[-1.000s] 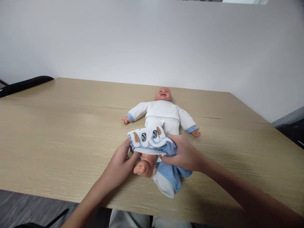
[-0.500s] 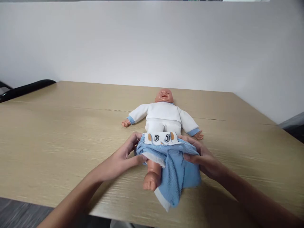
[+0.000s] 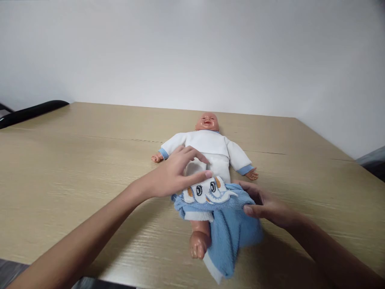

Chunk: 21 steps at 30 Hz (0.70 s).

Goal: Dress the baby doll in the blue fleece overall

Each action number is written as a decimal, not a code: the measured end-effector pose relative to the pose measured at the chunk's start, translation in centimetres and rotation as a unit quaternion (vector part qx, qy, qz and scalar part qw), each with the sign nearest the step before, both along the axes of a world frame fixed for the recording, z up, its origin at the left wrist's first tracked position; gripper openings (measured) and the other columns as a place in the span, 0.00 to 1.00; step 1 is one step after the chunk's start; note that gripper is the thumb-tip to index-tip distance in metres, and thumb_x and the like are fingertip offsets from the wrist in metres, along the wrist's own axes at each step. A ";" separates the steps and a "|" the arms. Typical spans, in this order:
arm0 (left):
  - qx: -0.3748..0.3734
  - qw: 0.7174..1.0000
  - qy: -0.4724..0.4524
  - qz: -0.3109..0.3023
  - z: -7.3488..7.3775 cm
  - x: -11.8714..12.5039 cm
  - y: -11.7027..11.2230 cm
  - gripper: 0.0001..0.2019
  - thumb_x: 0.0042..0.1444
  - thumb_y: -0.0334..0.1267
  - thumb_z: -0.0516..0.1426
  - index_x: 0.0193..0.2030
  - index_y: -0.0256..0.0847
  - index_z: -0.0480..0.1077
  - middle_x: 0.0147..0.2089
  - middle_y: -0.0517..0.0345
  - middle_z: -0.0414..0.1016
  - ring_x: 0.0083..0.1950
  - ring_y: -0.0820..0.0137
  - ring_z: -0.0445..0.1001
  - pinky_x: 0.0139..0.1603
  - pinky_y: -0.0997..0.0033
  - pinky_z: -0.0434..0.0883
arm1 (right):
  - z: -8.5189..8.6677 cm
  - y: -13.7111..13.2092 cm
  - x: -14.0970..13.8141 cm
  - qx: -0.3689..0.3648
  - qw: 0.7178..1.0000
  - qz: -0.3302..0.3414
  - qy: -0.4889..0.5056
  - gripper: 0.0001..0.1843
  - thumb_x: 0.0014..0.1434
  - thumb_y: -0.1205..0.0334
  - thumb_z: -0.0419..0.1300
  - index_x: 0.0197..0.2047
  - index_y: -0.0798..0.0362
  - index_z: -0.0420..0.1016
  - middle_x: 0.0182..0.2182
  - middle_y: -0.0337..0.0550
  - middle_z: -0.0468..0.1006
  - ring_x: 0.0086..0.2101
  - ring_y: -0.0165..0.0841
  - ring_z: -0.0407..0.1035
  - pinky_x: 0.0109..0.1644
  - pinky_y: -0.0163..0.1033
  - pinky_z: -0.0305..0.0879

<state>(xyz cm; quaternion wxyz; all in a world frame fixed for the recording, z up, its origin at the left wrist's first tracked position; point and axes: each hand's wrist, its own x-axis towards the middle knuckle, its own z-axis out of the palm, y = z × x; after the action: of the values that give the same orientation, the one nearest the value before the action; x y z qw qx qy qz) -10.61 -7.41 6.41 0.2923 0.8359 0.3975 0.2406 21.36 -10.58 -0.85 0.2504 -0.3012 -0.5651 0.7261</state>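
A baby doll [image 3: 207,121] in a white long-sleeved top [image 3: 206,142] with blue cuffs lies on its back, head away from me. Blue terry pants [image 3: 228,216] with white trim and an embroidered animal face are bunched around its lower legs. One bare foot [image 3: 199,244] sticks out of the left pant leg; the other foot is hidden in the fabric. Above the waistband, over the doll's white lower body, my left hand [image 3: 176,170] has its thumb and fingers apart. My right hand [image 3: 261,202] pinches the right side of the pants.
The doll rests on a light wooden table [image 3: 90,172] with a seam across it. A white wall [image 3: 192,56] rises behind. Something black and curved [image 3: 36,112] borders the table's far left edge, and a dark object [image 3: 374,162] is at the right.
My left hand has let go of the pants' left side and moved up and right over the doll's lap. The pants and foot have shifted slightly towards me; my right hand keeps its hold.
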 end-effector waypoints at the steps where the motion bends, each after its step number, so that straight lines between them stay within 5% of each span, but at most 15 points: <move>1: 0.005 0.999 0.023 -0.041 0.5 0.6 0.6 0.23 0.70 0.63 0.61 0.56 0.47 0.78 0.59 0.52 0.78 0.63 0.54 0.70 0.67 0.52 0.64 | -0.2 -0.2 0.1 -0.004 1.000 -0.025 0.014 0.29 0.58 0.45 0.79 0.57 0.47 0.79 0.44 0.39 0.77 0.45 0.36 0.72 0.49 0.35 0.68; 7: -0.213 0.941 -0.001 -0.263 1.3 3.9 3.9 0.19 0.67 0.57 0.66 0.47 0.42 0.78 0.38 0.61 0.74 0.38 0.70 0.70 0.39 0.69 0.65 | -0.3 -0.6 -0.2 -0.013 0.995 -0.074 0.063 0.26 0.56 0.47 0.80 0.53 0.46 0.80 0.39 0.37 0.77 0.37 0.33 0.71 0.42 0.34 0.67; 10: -0.252 0.921 -0.080 -0.286 0.3 4.8 4.8 0.16 0.67 0.52 0.67 0.45 0.42 0.73 0.39 0.62 0.72 0.39 0.71 0.69 0.40 0.72 0.66 | 0.3 -0.7 -0.2 0.044 0.999 -0.021 -0.003 0.23 0.60 0.48 0.78 0.54 0.46 0.81 0.41 0.38 0.78 0.42 0.36 0.72 0.49 0.37 0.69; 14: -0.332 0.885 -0.116 -0.306 -1.3 4.7 5.4 0.17 0.66 0.50 0.69 0.50 0.44 0.70 0.42 0.61 0.73 0.41 0.71 0.71 0.43 0.73 0.69 | 0.6 -1.3 0.2 0.124 0.988 0.021 -0.093 0.15 0.62 0.51 0.77 0.38 0.52 0.82 0.35 0.37 0.75 0.37 0.33 0.68 0.43 0.34 0.66; 16: -0.366 0.872 -0.087 -0.312 -1.7 4.3 5.6 0.20 0.63 0.49 0.72 0.55 0.46 0.72 0.45 0.60 0.76 0.44 0.69 0.74 0.45 0.73 0.72 | 0.5 -1.5 0.1 0.113 0.991 -0.021 -0.066 0.18 0.63 0.46 0.76 0.35 0.52 0.82 0.31 0.37 0.73 0.33 0.31 0.64 0.38 0.32 0.63; 21: -0.388 0.833 -0.002 -0.394 -2.1 3.7 6.1 0.17 0.57 0.45 0.75 0.48 0.42 0.80 0.48 0.58 0.84 0.49 0.62 0.80 0.53 0.68 0.79 | -0.4 -1.4 -0.4 0.009 0.989 -0.149 0.009 0.22 0.66 0.38 0.71 0.50 0.48 0.87 0.35 0.41 0.81 0.34 0.31 0.71 0.38 0.31 0.68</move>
<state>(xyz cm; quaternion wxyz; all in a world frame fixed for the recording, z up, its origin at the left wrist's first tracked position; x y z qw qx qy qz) -6.90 -1.34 4.35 0.6638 0.7388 0.0944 -0.0674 21.01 -11.95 -1.26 0.3632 -0.3733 -0.5185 0.6782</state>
